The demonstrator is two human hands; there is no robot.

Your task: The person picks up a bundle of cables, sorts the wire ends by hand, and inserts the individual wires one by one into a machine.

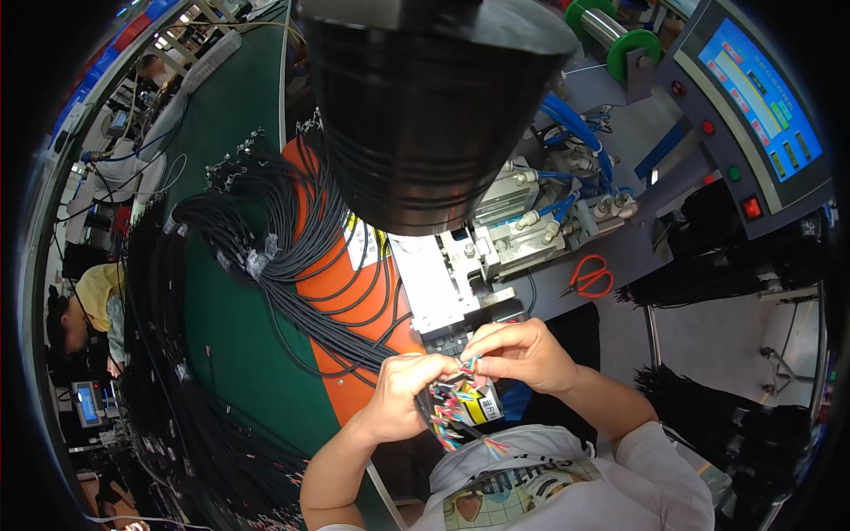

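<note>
My left hand [400, 396] is closed round the ends of several black cables [347, 343], which run in from the left. Red, yellow, blue and white wire ends [453, 409] fan out below its fingers. The fingertips of my right hand [524, 356] pinch a few of these thin coloured wires, close against my left thumb. Both hands are just in front of the metal fixture [427, 288] of a bench machine. A tied bundle of black cables [257, 264] lies to the left, its far ends carrying small metallic tips.
A big black cylinder [425, 115] hangs over the fixture. Red-handled scissors [589, 277] lie right of it, below a touchscreen [761, 102] and buttons. An orange board [354, 296] covers part of the green table [212, 327]. More black cables [735, 425] hang at the right.
</note>
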